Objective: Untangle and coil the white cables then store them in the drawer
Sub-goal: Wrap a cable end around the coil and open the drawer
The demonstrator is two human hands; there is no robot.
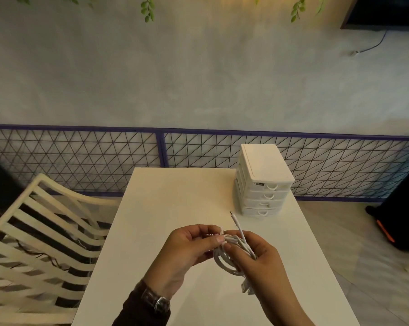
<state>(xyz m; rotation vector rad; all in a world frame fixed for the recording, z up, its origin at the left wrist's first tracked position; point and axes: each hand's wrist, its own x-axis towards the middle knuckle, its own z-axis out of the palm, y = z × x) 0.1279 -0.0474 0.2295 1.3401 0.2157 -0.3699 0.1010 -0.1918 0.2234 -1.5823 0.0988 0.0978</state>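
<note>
The white drawer unit at the far right of the worktop bears a dark label too small to read, and its four drawers are shut. Above the near middle, the white cables form a loose coil: the left hand pinches its top, and the right hand has its grip curled round the right side. One thin plug points up and far; another connector hangs toward the near edge.

The person is wearing a dark sleeve on the left arm, ending just short of the wrist. A watch is sitting beside it, showing a dark glossy strap and silvery clasp. The left hand and right hand are showing bare.
</note>
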